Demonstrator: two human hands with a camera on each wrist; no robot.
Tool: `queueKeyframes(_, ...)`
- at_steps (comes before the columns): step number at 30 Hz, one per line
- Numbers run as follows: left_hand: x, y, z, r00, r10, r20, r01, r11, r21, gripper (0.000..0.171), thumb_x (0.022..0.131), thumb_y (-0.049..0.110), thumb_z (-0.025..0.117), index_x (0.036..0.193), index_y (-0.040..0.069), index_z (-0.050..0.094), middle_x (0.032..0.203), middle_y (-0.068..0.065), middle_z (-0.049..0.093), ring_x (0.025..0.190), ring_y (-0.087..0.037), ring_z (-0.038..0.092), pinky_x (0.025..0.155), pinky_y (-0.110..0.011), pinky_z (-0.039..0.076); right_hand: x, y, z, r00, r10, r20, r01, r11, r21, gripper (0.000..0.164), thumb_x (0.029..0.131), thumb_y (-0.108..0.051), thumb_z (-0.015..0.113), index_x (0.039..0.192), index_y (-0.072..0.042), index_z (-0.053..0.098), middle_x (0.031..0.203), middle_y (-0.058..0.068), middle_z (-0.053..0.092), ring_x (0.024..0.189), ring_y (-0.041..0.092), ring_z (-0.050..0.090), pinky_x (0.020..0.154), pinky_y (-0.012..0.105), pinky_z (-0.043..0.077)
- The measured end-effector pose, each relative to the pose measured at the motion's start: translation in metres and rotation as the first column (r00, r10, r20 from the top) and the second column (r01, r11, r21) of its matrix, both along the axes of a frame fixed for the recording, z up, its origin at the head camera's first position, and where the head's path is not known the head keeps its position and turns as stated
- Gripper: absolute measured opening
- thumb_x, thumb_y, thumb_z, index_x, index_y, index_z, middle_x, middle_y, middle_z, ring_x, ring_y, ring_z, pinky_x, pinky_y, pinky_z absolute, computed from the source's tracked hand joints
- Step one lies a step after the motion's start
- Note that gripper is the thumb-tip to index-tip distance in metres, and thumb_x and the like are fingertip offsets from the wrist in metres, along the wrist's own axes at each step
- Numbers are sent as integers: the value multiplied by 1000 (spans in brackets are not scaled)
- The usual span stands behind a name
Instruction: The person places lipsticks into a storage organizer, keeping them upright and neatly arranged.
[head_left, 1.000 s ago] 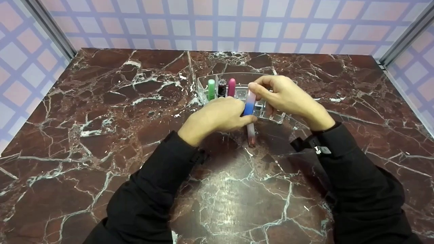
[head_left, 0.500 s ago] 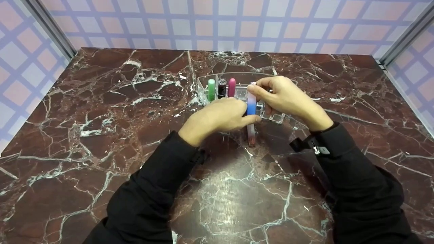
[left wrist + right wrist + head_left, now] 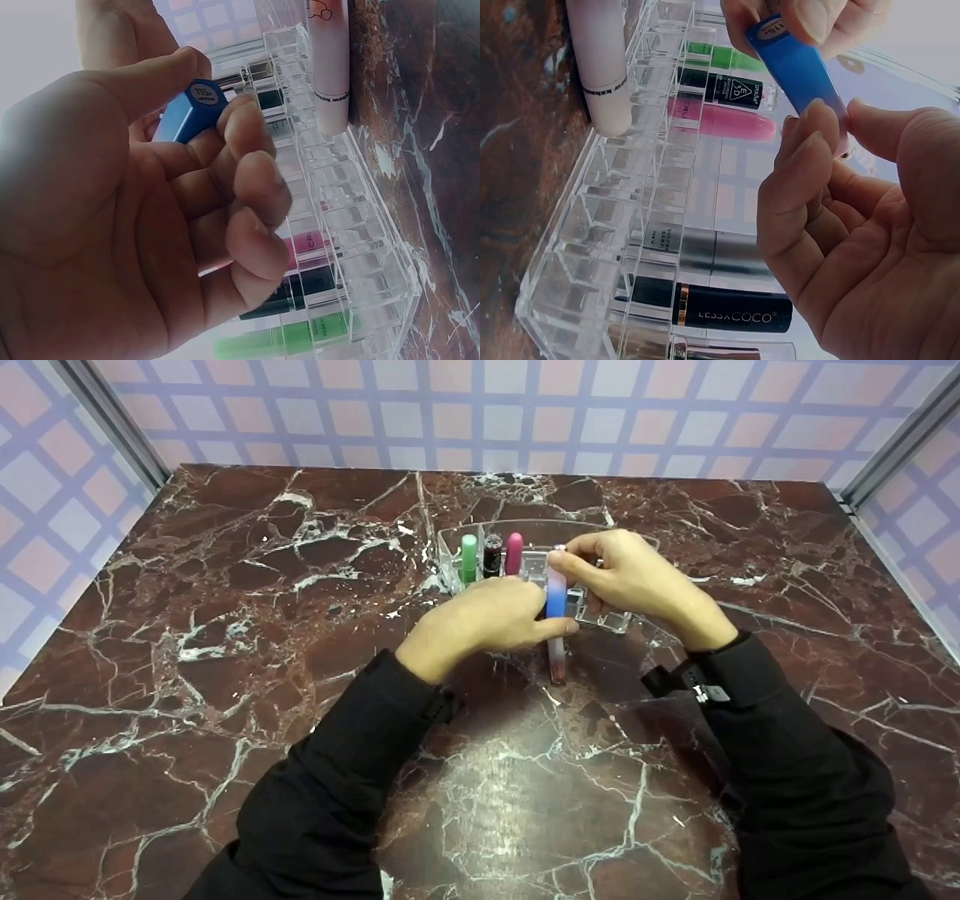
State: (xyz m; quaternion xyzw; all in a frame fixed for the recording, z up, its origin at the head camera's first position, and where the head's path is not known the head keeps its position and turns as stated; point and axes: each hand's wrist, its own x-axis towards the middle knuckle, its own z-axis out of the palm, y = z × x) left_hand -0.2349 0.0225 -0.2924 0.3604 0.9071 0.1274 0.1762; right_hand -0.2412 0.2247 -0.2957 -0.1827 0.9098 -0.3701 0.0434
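Above the front of a clear acrylic organizer (image 3: 615, 621), both hands hold one lipstick tube (image 3: 556, 598), which fades from blue at its base to pale lilac at its top. Thumb and forefinger of the left hand (image 3: 484, 615) pinch the blue base, which carries a small round label; its other fingers are loosely curled. Higher up, the right hand (image 3: 634, 574) pinches the pale end between thumb and fingers. The right wrist view shows the lipstick's blue side (image 3: 799, 67) between the two hands. Fingers partly hide its pale end.
A whitish tube with a reddish end (image 3: 556, 664) lies at the organizer's front. Green (image 3: 467, 559), black (image 3: 492, 556) and pink (image 3: 514, 553) tubes stand in the left slots. Silver (image 3: 724, 253) and black-and-gold (image 3: 735, 307) tubes occupy other slots. The marbled table surrounds them.
The lipstick has gone from slightly tilted to more upright. Its blue base and the left hand have shifted a little to the right; the right hand has barely moved.
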Motion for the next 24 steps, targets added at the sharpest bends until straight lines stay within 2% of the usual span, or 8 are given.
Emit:
queueKeyframes(5, 0, -1, -1, 1000, -6, 6, 6, 1000, -14, 47, 106, 55, 49, 93, 12, 64, 79, -2, 60, 70, -19, 61, 73, -35, 55, 0, 0, 0, 1000, -12, -3, 13, 1000, 11, 44, 104, -51, 58, 104, -10, 74, 73, 10, 69, 49, 17, 62, 45, 28, 51)
queueKeyframes(16, -1, -1, -1, 999, -12, -30, 11, 1000, -21, 45, 108, 50, 48, 95, 11, 66, 84, -4, 60, 77, -22, 63, 80, -39, 54, 1, 1, 1, 999, -32, -9, 32, 999, 6, 47, 102, -54, 58, 111, -10, 73, 77, 8, 71, 50, 17, 62, 45, 31, 52)
queueKeyframes(21, -2, -5, 1, 999, 38, -24, -40, 998, -55, 45, 108, 49, 48, 87, 12, 63, 79, -2, 58, 67, -18, 56, 71, -37, 53, -1, 2, 1, 996, -45, -81, 48, 998, 34, 43, 104, -47, 58, 114, -8, 73, 78, 13, 70, 49, 19, 59, 46, 25, 48)
queueKeyframes(24, -3, -7, 1, 997, 70, -19, -71, 995, -70, 48, 108, 51, 47, 84, 12, 62, 76, -2, 58, 62, -16, 52, 64, -33, 50, 0, 3, 2, 994, -55, -97, 59, 998, 37, 43, 104, -48, 58, 115, -9, 73, 78, 16, 68, 50, 24, 59, 50, 25, 48)
